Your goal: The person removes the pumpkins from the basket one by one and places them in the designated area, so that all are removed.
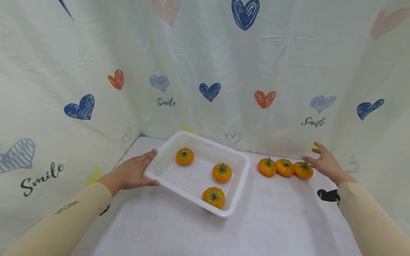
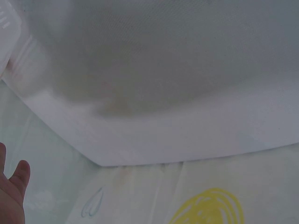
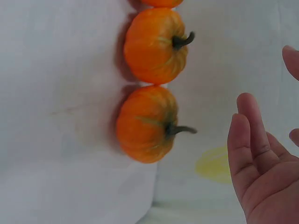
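Observation:
My left hand (image 1: 136,172) lies along the left short side of a white plastic basket (image 1: 235,197), fingers and thumb spread right at its rim. Inside the basket are three small orange pumpkins: one at the back left (image 1: 184,156), one to the right (image 1: 222,172) and one at the front (image 1: 213,197). My right hand (image 1: 326,165) hovers with parted fingers just beside the rightmost pumpkin (image 1: 303,170) of a row of three. In the right wrist view, that hand (image 3: 266,172) holds nothing and is apart from the nearest pumpkin (image 3: 148,125).
The other two pumpkins of the row, a middle one (image 1: 284,167) and a left one (image 1: 267,166), sit side by side near the table's back edge. A white cloth covers the table (image 1: 179,231). Behind it hangs a pale curtain (image 1: 192,53) printed with hearts and "Smile".

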`<state>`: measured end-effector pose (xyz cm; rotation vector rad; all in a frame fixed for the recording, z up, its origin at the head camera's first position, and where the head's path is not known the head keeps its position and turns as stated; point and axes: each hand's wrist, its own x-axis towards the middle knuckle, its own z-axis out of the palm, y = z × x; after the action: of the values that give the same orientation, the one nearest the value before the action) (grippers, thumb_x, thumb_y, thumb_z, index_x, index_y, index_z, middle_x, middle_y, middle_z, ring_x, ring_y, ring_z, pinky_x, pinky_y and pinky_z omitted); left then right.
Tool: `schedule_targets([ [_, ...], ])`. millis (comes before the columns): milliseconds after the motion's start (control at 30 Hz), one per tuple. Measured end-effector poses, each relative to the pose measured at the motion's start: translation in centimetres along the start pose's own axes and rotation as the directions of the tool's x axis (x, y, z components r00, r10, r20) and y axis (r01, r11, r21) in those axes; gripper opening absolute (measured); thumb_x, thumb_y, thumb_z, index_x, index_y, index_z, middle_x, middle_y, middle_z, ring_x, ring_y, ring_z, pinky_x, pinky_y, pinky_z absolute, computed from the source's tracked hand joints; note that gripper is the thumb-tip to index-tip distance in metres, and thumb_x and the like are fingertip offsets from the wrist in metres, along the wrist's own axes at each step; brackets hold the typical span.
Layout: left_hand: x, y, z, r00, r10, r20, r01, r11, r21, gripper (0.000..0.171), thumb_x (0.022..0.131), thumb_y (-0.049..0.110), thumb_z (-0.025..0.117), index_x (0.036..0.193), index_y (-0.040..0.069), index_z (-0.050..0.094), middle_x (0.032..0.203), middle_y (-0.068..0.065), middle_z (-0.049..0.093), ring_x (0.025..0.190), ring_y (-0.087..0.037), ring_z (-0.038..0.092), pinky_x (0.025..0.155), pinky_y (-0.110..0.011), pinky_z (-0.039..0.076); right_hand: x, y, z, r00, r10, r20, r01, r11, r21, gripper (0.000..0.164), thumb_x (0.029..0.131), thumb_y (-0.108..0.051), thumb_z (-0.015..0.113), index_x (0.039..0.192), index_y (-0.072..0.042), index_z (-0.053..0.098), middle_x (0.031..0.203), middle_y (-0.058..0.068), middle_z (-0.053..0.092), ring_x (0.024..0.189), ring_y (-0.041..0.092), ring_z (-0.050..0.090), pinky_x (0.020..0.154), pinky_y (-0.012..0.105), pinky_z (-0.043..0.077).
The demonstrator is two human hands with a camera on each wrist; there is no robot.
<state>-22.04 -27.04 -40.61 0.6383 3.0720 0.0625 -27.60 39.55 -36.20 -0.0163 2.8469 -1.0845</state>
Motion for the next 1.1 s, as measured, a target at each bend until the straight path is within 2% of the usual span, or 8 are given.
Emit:
schedule_targets([
  [167, -0.1, 0.1, -0.1, 1.000, 0.007, -0.013, -0.007, 1.000, 0.000, 0.123, 0.077, 0.086, 0.050, 0.157, -0.001, 0.017, 0.163, -0.017, 0.021, 0.144, -0.039, 0.030, 0.113, -0.055, 0.029, 1.0, -5.0, 0.4, 0.996, -0.086, 0.020, 0.087, 0.995, -0.048, 0.105, 0.096, -0.050, 0.062, 0.158, -0.005, -0.009, 0.156, 0.037, 0.013, 0.122, 0.058, 0.046, 0.097, 0.067, 0.040],
  [300, -0.2, 0.1, -0.1, 1.000, 0.006, -0.011, -0.006, 1.000, 0.009, 0.124, 0.077, 0.088, 0.046, 0.158, -0.001, 0.016, 0.163, -0.016, 0.021, 0.144, -0.038, 0.030, 0.113, -0.054, 0.030, 1.9, -9.6, 1.9, 0.986, -0.152, 0.072, 0.155, 0.988, -0.025, 0.098, 0.097, -0.040, 0.065, 0.160, -0.011, -0.003, 0.158, 0.030, 0.018, 0.126, 0.053, 0.044, 0.098, 0.064, 0.042],
  [400, -0.3, 0.1, -0.2, 1.000, 0.007, -0.013, -0.007, 1.000, 0.007, 0.125, 0.076, 0.089, 0.044, 0.157, -0.001, 0.016, 0.163, -0.017, 0.021, 0.144, -0.039, 0.030, 0.113, -0.054, 0.030, 2.6, -12.8, 3.7, 0.972, -0.208, 0.108, 0.209, 0.978, 0.002, 0.093, 0.097, -0.033, 0.067, 0.161, -0.014, 0.002, 0.159, 0.025, 0.023, 0.127, 0.048, 0.047, 0.098, 0.060, 0.045],
  [600, -0.3, 0.1, -0.2, 1.000, 0.004, -0.012, -0.004, 1.000, 0.005, 0.126, 0.075, 0.091, 0.042, 0.158, -0.001, 0.014, 0.163, -0.017, 0.021, 0.144, -0.039, 0.029, 0.113, -0.054, 0.029, 3.8, -17.7, 8.3, 0.938, -0.287, 0.193, 0.284, 0.958, 0.041, 0.088, 0.096, -0.031, 0.070, 0.161, -0.017, 0.013, 0.158, 0.018, 0.030, 0.121, 0.037, 0.055, 0.095, 0.052, 0.051],
  [733, -0.2, 0.0, 0.2, 1.000, 0.006, -0.021, -0.006, 1.000, 0.000, 0.125, 0.076, 0.091, 0.041, 0.158, 0.001, 0.013, 0.163, -0.015, 0.020, 0.144, -0.038, 0.029, 0.114, -0.054, 0.028, 4.0, -20.1, 11.3, 0.907, -0.304, 0.293, 0.306, 0.951, 0.039, 0.085, 0.095, -0.030, 0.070, 0.160, -0.020, 0.018, 0.156, 0.014, 0.034, 0.119, 0.032, 0.058, 0.095, 0.048, 0.052],
  [867, -0.1, -0.1, 0.3, 1.000, 0.006, -0.023, -0.006, 1.000, 0.000, 0.125, 0.076, 0.090, 0.042, 0.158, 0.001, 0.014, 0.163, -0.015, 0.020, 0.144, -0.039, 0.030, 0.114, -0.054, 0.029, 3.9, -21.8, 13.4, 0.872, -0.293, 0.392, 0.307, 0.951, 0.028, 0.085, 0.094, -0.032, 0.071, 0.160, -0.024, 0.019, 0.156, 0.013, 0.035, 0.120, 0.029, 0.059, 0.096, 0.046, 0.051],
  [967, -0.1, -0.2, 0.3, 1.000, 0.009, -0.024, -0.009, 1.000, 0.005, 0.124, 0.077, 0.089, 0.044, 0.158, 0.000, 0.014, 0.163, -0.016, 0.020, 0.144, -0.039, 0.030, 0.113, -0.054, 0.029, 3.9, -22.3, 14.6, 0.853, -0.283, 0.438, 0.305, 0.952, 0.021, 0.084, 0.094, -0.033, 0.071, 0.160, -0.023, 0.020, 0.157, 0.013, 0.033, 0.122, 0.030, 0.057, 0.099, 0.048, 0.049],
  [1100, -0.1, -0.3, 0.3, 0.999, 0.016, -0.034, -0.016, 1.000, 0.008, 0.122, 0.078, 0.086, 0.049, 0.158, -0.001, 0.016, 0.163, -0.017, 0.021, 0.143, -0.039, 0.032, 0.113, -0.054, 0.031, 4.2, -22.2, 16.0, 0.842, -0.263, 0.471, 0.315, 0.949, -0.033, 0.081, 0.094, -0.036, 0.071, 0.159, -0.021, 0.025, 0.157, 0.014, 0.035, 0.133, 0.034, 0.047, 0.105, 0.053, 0.042],
])
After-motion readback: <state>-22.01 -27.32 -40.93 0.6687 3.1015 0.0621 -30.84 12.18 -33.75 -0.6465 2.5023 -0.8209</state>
